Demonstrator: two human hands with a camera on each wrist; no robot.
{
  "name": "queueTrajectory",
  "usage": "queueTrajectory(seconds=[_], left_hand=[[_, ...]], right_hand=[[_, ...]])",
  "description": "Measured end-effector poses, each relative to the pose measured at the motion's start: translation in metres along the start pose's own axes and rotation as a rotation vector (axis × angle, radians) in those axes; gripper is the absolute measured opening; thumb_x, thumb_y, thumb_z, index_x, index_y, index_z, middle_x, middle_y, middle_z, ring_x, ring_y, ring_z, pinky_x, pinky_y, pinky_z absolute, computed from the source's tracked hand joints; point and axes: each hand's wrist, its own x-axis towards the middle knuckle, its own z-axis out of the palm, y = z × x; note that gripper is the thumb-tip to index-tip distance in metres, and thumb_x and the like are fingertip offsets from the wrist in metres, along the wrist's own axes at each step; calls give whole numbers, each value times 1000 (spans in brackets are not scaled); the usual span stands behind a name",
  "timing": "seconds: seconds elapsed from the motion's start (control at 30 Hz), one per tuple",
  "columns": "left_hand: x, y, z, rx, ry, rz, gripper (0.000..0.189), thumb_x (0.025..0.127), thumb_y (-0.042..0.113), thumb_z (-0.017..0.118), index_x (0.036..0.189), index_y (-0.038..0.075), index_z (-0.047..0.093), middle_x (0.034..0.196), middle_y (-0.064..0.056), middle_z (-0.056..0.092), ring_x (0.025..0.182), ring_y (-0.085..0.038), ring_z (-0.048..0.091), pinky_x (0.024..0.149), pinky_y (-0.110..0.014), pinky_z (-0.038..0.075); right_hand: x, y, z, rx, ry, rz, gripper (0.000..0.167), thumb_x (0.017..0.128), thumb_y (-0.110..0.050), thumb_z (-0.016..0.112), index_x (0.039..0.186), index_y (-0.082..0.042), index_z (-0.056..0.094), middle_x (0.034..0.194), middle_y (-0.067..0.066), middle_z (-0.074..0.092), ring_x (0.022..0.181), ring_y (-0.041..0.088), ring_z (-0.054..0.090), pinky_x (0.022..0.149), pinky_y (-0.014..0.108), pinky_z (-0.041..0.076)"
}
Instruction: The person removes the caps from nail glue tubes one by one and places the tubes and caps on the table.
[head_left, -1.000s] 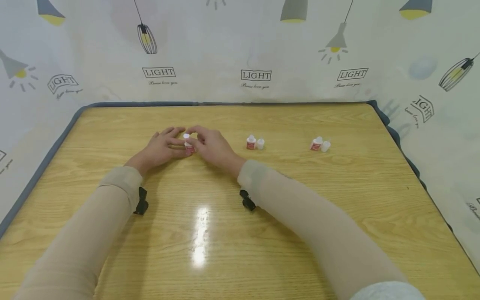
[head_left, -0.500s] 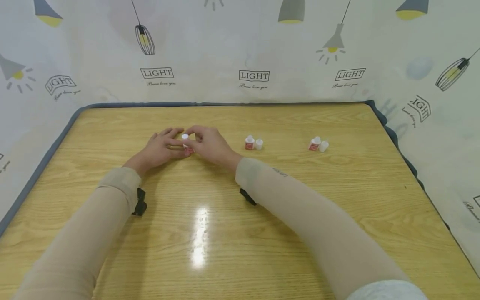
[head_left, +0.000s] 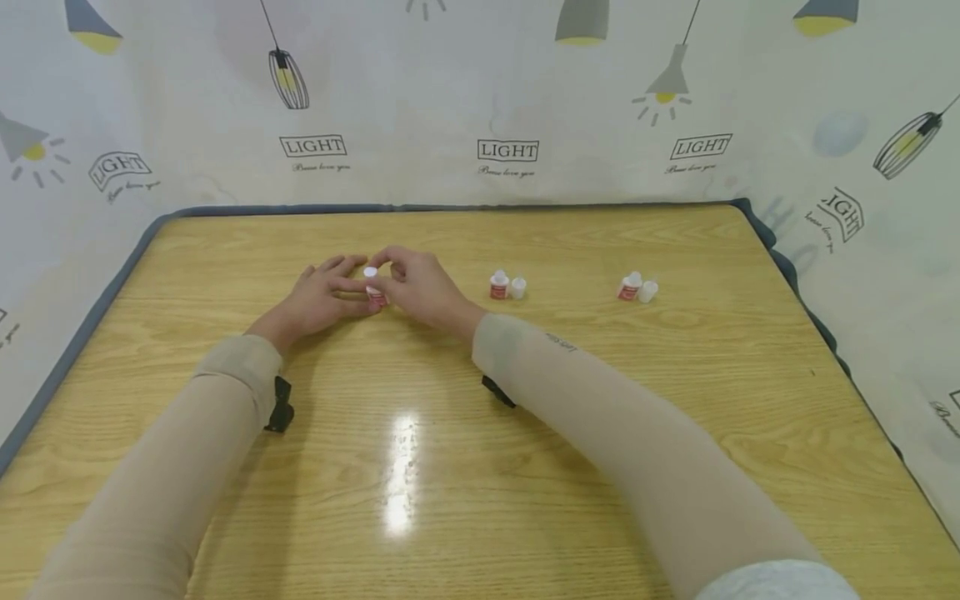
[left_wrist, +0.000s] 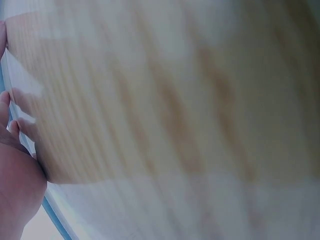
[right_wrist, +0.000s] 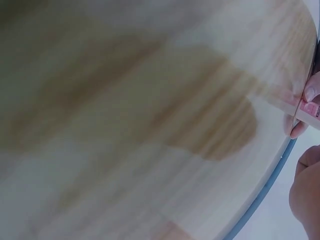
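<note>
At the left of the table in the head view stands a small bottle (head_left: 377, 297) with a red-and-white label and a white cap (head_left: 371, 272). My left hand (head_left: 318, 296) lies palm down beside it, pinching its lower part between thumb and finger. From the other side, my right hand (head_left: 426, 287) pinches the cap with thumb and forefinger. The right wrist view catches the bottle's label (right_wrist: 311, 107) between left-hand fingertips at its edge, with part of the right hand (right_wrist: 307, 192) below. Only part of the left hand (left_wrist: 20, 185) enters the left wrist view.
Right of my hands stands a second bottle (head_left: 499, 287), uncapped, with its white cap (head_left: 518, 288) beside it. A third open bottle (head_left: 629, 287) stands farther right, a loose cap (head_left: 648, 291) next to it. Patterned cloth (head_left: 420, 100) rises behind the wooden table (head_left: 570, 500).
My right wrist has turned slightly while its fingers stay at the cap. The left hand and the other bottles keep their places; the head view has shifted a little.
</note>
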Motion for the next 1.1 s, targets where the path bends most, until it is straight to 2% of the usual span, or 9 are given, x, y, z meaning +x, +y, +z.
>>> queueTrajectory(seconds=[0.17,0.33,0.47,0.63,0.8,0.93,0.97,1.1], left_hand=[[0,0,0,-4,2,0,54,103,46,69,148,17,63,180,-13,20,167,-44,2,130,-73,-8],[-1,0,0,-8,6,0,53,103,45,70,146,15,65,179,-13,21,167,-44,3,130,-73,-8],[-1,1,-1,9,8,9,55,103,46,69,149,17,63,179,-14,21,167,-45,4,130,-74,-7],[-2,3,-2,18,1,13,55,103,46,69,149,17,63,179,-16,20,166,-46,5,129,-75,-6],[-2,4,-3,9,-5,9,53,103,45,70,148,18,64,179,-17,17,166,-46,5,129,-75,-6],[-2,4,-3,14,-2,9,53,102,45,71,147,18,65,179,-16,18,166,-47,6,129,-75,-6],[-2,3,-2,17,-3,10,53,102,46,71,147,18,66,179,-16,18,166,-47,6,129,-76,-6],[-1,1,-1,14,6,15,54,101,46,71,146,17,66,179,-12,21,166,-46,7,129,-76,-6]], right_hand=[[1,1,-1,-23,-10,2,36,106,-34,68,137,-14,66,64,-3,43,52,10,36,50,21,32],[3,0,0,-86,5,36,41,104,-42,71,132,-14,66,65,-4,45,52,8,37,48,20,31],[3,-1,0,-100,10,22,34,105,-38,69,131,-15,69,66,-3,46,53,9,38,50,20,32],[4,-1,-1,-93,-20,7,36,107,-33,66,140,-16,69,68,-2,49,55,9,40,54,20,35],[6,-4,-5,-67,-35,6,39,110,-32,62,146,-17,66,78,0,58,58,9,40,56,21,37],[8,-6,-9,-70,-28,-10,39,110,-31,62,145,-16,67,82,4,60,58,9,39,57,22,36],[8,-6,-10,-72,-27,-14,39,110,-31,62,145,-16,67,87,3,63,59,9,39,57,22,36],[8,-8,-14,-93,-5,-60,33,109,-27,64,138,-15,72,77,-2,59,57,9,39,55,21,36]])
